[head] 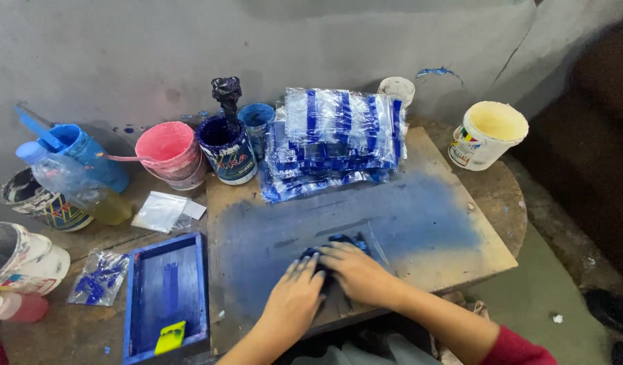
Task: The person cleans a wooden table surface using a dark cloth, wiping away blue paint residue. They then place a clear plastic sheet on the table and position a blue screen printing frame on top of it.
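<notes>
My left hand (294, 297) and my right hand (355, 270) lie flat side by side on a blue-printed clear plastic bag (338, 240) at the near part of an ink-stained wooden board (419, 223). Both hands have fingers spread and press on the bag, the fingertips smeared blue. Neither hand grips anything. A tall stack of printed clear bags with blue stripes (335, 138) rests at the far end of the board.
A blue-framed printing screen (166, 290) with a yellow squeegee (169, 336) lies at left. Paint tubs stand behind: a blue one (227, 152), a pink one (169, 152), a cream-yellow one (487, 135). A plastic bottle (75, 186) lies at far left beside loose bags (162, 211).
</notes>
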